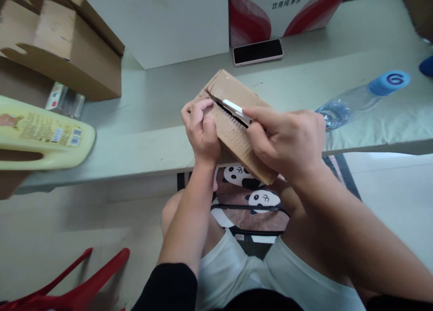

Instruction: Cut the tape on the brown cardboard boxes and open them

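A small brown cardboard box (237, 92) lies tilted at the table's front edge, with a dark slit along its top face. My left hand (203, 128) grips the box's left end, its fingers curled over the top beside the slit. In my right hand (287, 137) is a white-handled knife (232, 107), pinched between thumb and fingers. Its dark blade points up-left and meets the box near the far end of the slit. The box's underside is hidden.
A black phone (257, 52) lies behind the box, before a red-and-white carton (280, 13) and a white box (176, 22). To the right lies a clear bottle (355, 99). Cardboard boxes (94, 53) and a yellow jug (64, 139) occupy the left. A red chair (91, 279) stands lower left.
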`<state>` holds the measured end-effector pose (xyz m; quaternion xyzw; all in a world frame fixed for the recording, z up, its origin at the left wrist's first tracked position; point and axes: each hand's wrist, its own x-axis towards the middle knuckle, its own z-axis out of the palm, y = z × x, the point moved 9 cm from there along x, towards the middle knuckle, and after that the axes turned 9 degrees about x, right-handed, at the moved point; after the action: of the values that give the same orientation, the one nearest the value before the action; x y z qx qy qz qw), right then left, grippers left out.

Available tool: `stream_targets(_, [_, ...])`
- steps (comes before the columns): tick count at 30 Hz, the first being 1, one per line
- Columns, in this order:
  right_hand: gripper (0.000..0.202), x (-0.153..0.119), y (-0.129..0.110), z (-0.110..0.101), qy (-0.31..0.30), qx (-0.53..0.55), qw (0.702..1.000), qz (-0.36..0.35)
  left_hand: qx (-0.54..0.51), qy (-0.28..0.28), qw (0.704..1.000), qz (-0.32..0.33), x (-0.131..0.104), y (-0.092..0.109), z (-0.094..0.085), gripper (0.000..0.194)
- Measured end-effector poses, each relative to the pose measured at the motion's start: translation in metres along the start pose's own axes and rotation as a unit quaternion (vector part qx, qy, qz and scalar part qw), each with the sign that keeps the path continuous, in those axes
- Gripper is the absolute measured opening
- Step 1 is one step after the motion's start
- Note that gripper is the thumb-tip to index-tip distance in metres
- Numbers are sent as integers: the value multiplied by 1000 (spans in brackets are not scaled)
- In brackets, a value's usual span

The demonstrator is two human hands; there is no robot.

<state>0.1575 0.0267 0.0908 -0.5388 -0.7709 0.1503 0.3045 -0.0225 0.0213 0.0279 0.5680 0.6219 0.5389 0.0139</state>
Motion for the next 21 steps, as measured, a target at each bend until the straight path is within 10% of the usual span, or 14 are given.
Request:
stream_targets(8, [33, 0, -1, 4, -23, -11, 1000, -1, -7, 1, 1000, -8, 0, 2, 0, 27])
stream_targets(21, [41, -10, -7, -12, 107, -10, 990, -86, -91, 15, 995, -36, -4, -11, 3, 36])
